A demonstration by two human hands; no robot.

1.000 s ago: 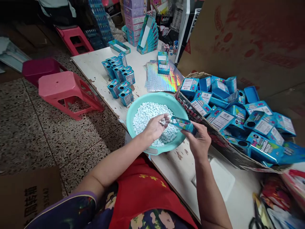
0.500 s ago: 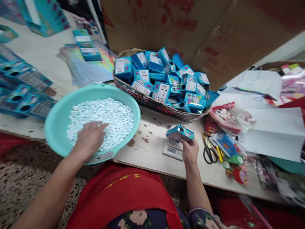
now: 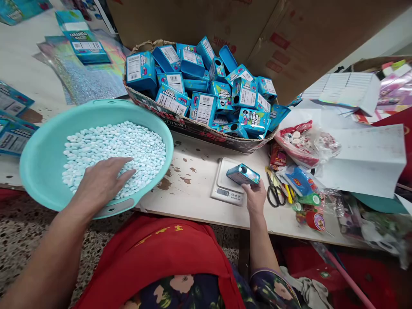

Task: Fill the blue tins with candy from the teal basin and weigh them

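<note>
My left hand (image 3: 103,182) is over the small pale blue and white candies (image 3: 131,137) in a wide turquoise basin (image 3: 41,141). Its thumb and fingers are apart, and its underside is hidden. My right hand (image 3: 255,195) grips one end of a small blue candy box (image 3: 243,174) with a dark round hole in its upper side. That box is tilted above a white digital kitchen scale (image 3: 227,182); whether it touches the pan I cannot tell.
Behind the scale, an open carton (image 3: 199,133) is heaped with similar blue boxes. To the right lie black scissors (image 3: 275,195), candy bags (image 3: 299,141) and white papers (image 3: 363,150). Holographic sheets (image 3: 93,81) lie at the back left. A large cardboard box (image 3: 199,21) stands behind.
The view has shifted, bringing the basin and carton lower left in the frame. The blue box in my right hand is now more over the scale, with the pan showing more.
</note>
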